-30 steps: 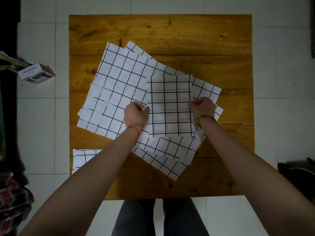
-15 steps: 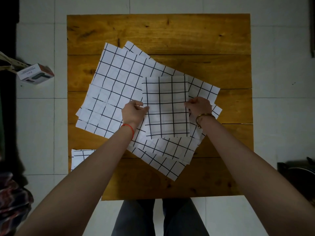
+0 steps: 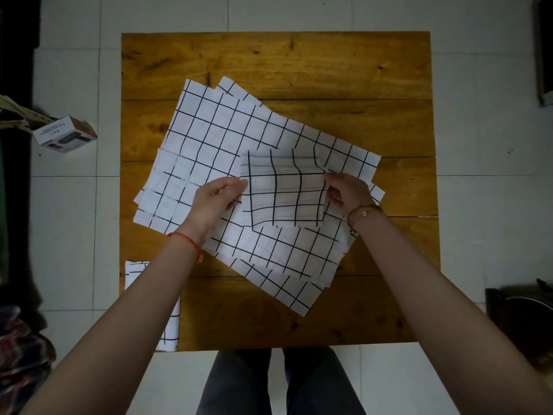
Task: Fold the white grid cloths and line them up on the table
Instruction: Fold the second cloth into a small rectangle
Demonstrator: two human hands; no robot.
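1. Half-folded grid cloth (image 3: pixel 285 194) is up off the pile, stretched between both hands over the middle of the tabletop (image 3: pixel 269 61). Its far part curls over toward the person; the near edge hangs loose and wavy.
2. Left hand (image 3: pixel 217 197): fingers and thumb pinch the cloth's left edge. Red string on that wrist.
3. Right hand (image 3: pixel 345 190): fingers curled, pinching the cloth's right edge. Gold bracelet on that wrist.
4. Under the held cloth: a pile of unfolded grid cloths (image 3: pixel 221 139), fanned and skewed, overlapping each other. It runs from the upper left of the tabletop to the lower right, all corners inside the tabletop edges. Can't count the layers.
5. One folded cloth (image 3: pixel 170 327) lies flat at the near-left corner of the tabletop, mostly hidden by the left forearm. Well apart from the pile.
6. Off the tabletop: small printed box (image 3: pixel 64 137) on the tiled floor (image 3: pixel 478 205) to the left; patterned fabric (image 3: pixel 21 354) at the lower left of the frame; dark object (image 3: pixel 520 313) at the right edge, too dim to identify.
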